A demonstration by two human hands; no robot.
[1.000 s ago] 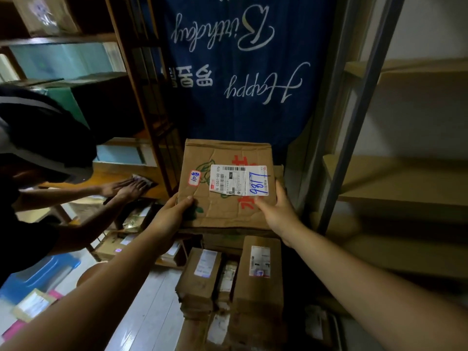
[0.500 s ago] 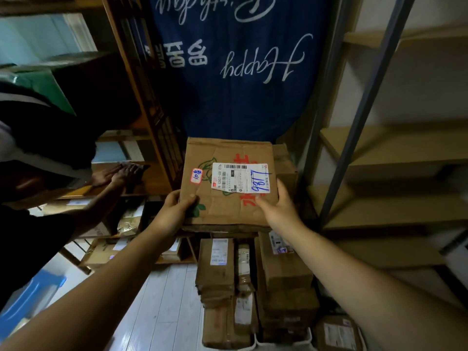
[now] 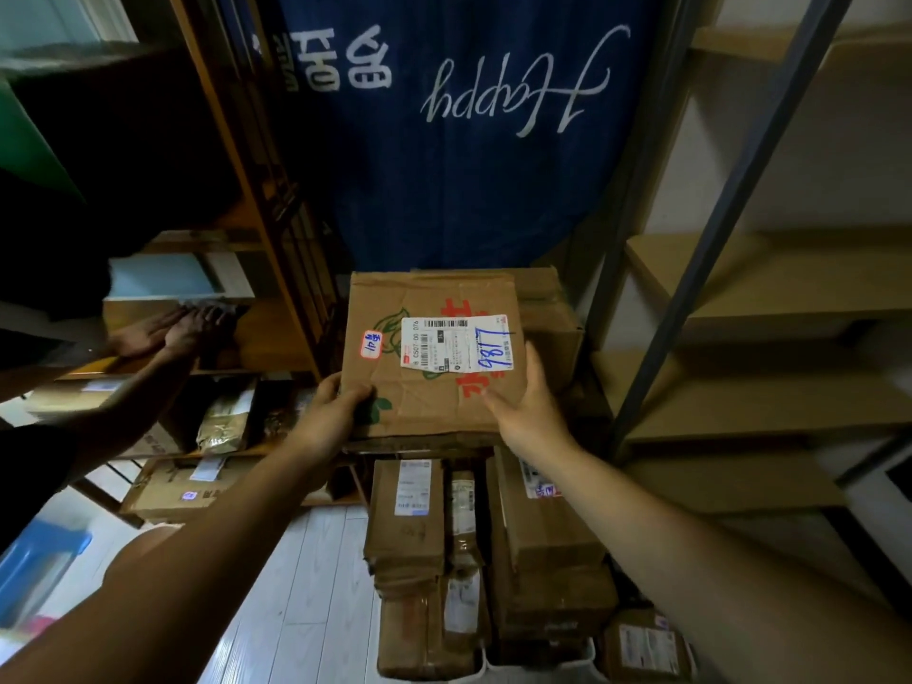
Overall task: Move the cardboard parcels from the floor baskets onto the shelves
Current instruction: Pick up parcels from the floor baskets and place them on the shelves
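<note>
1. Left hand point(image 3: 328, 419) is clamped on the near-left corner of the parcel point(image 3: 429, 409), thumb on top. The right hand point(image 3: 533, 412) grips the near-right corner, thumb on the top face and fingers laid up the right edge.
2. Since a second ago neither grip has let go. My right fingers have crept further up that edge, and the parcel has stayed flat, label up.
3. The parcel sits in front of and below the banner point(image 3: 444, 190), much where it was. I cannot tell whether its far edge rests on the box point(image 3: 552, 318) behind it.
4. More of the stack point(image 3: 404, 515) in the basket point(image 3: 538, 666) now shows under the banner, nearer me.
5. I judge the lift is done and the placing is not: the shelves point(image 3: 765, 298) stand right of the banner and the parcel is not on them.
6. Both forearms reach forward and converge, wrists about level.
</note>
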